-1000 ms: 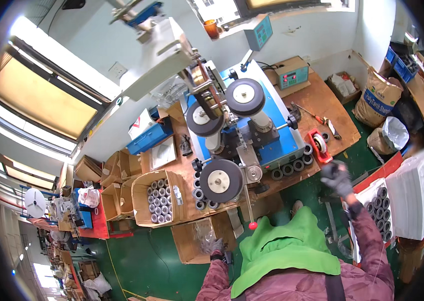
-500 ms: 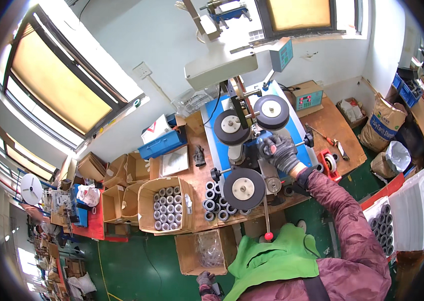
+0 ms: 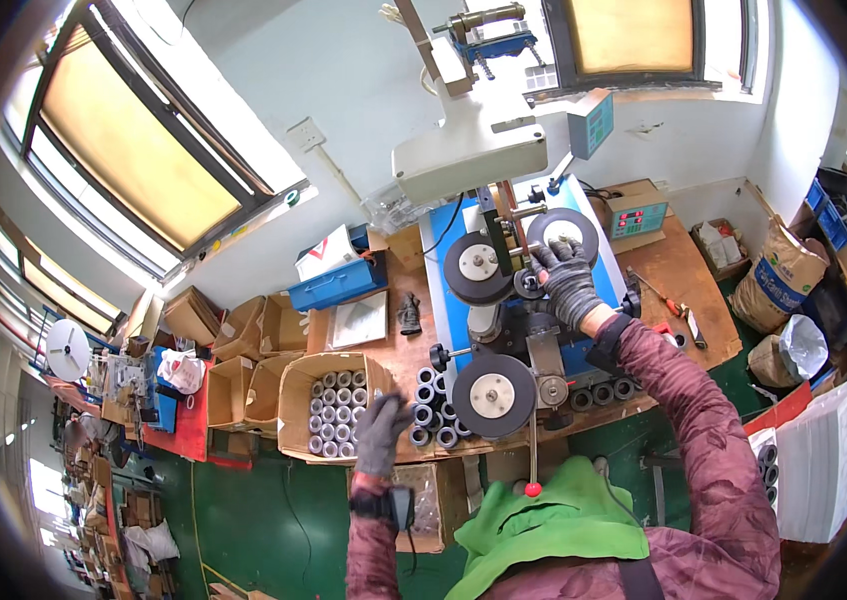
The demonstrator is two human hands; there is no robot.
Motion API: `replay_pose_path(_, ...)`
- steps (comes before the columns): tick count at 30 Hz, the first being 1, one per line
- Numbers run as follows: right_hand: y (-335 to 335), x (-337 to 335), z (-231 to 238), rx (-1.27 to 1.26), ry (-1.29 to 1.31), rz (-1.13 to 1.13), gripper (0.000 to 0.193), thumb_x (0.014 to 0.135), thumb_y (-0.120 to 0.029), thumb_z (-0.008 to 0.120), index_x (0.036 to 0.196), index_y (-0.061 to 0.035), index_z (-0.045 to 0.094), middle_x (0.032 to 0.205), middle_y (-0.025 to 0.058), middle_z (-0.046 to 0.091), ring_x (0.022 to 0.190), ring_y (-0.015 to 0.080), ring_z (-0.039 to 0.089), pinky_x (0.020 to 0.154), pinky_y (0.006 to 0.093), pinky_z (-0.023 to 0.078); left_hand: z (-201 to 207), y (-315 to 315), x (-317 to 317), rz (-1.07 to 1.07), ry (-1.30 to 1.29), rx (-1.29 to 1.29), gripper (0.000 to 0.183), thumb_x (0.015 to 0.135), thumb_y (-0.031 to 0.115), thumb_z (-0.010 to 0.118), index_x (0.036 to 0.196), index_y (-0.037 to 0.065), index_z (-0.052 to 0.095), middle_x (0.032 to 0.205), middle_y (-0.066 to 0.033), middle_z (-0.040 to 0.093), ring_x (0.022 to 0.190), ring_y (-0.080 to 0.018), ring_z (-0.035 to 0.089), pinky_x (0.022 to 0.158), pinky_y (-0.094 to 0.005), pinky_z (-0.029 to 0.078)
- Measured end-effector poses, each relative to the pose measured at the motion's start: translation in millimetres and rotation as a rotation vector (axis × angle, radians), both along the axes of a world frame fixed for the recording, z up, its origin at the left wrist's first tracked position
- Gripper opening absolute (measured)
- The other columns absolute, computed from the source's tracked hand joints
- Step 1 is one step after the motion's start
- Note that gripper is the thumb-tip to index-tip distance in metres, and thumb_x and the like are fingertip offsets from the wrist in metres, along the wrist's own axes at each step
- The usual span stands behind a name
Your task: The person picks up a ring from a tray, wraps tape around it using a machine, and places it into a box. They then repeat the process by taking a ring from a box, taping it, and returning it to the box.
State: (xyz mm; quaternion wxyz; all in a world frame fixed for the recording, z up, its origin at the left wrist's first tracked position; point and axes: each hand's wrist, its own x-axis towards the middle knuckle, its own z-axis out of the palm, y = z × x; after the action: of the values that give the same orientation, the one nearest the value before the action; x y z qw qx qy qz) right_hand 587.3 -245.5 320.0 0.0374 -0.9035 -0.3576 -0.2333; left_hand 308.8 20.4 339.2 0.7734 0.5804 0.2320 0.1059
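Note:
My right hand [image 3: 569, 286], in a grey work glove, reaches over the bench machine [image 3: 503, 320]. Its fingers are stretched and apart beside a small dark round part [image 3: 528, 284] at the machine's centre; contact is hard to make out. Dark wheels with pale hubs surround it: one at left [image 3: 461, 268], one at right [image 3: 583, 230], one at the front [image 3: 475, 402]. My left hand [image 3: 381, 432], also gloved, is raised with its fingers apart and nothing seen in them. It is between a cardboard box of grey rings [image 3: 288, 410] and loose grey rings [image 3: 424, 412] on the table.
A red-knobbed lever [image 3: 533, 470] sticks out toward me. Below the table edge stands an open cardboard box [image 3: 451, 505]. A blue bin [image 3: 338, 287] and a dark glove [image 3: 409, 314] lie behind. Several dark rings [image 3: 603, 392] line the front edge; a screwdriver [image 3: 648, 290] lies at right.
My left hand has risen from below the table edge to beside the ring box. My right hand has shifted slightly away from me, its fingers now stretched out. The view has tilted a little.

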Motion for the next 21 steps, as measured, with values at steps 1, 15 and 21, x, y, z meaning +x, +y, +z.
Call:
replay_pose_path(1,-1.6,1.7,3.2,-0.001,-0.001,0.001,0.062,0.066,-0.037,0.058,0.120,-0.0102,0.046,0.127,0.0112,0.042,0.116,0.0301,0.038,0.099,0.0501,0.021,19.8,-19.5,28.2,-0.073,-0.037,-0.051,0.035,0.085,0.017,0.052,0.111,-0.006,0.046,0.103,-0.0139,0.052,0.091,-0.0228,0.057,0.080,-0.0320,0.048)
replay_pose_path(15,-5.1,9.1,-9.5,-0.041,0.038,0.016,0.056,0.069,-0.036,0.056,0.122,-0.0241,0.045,0.136,0.0058,0.032,0.122,0.0281,0.033,0.101,0.0535,0.016,-60.4,-117.3,252.0,-0.425,0.050,-1.027,0.041,0.059,-0.008,0.041,0.099,0.001,0.047,0.096,-0.0170,0.052,0.078,-0.0296,0.050,0.065,-0.0365,0.049)
replay_pose_path(21,-16.6,11.6,-10.4,0.196,0.058,0.275,0.062,0.062,-0.034,0.063,0.121,-0.0271,0.046,0.126,0.0046,0.044,0.121,0.0276,0.035,0.102,0.0472,0.019,-71.0,-104.8,240.4,-0.465,0.018,-0.922,0.034,0.070,0.004,0.053,0.104,0.002,0.049,0.099,-0.0167,0.054,0.083,-0.0286,0.053,0.077,-0.0397,0.046)
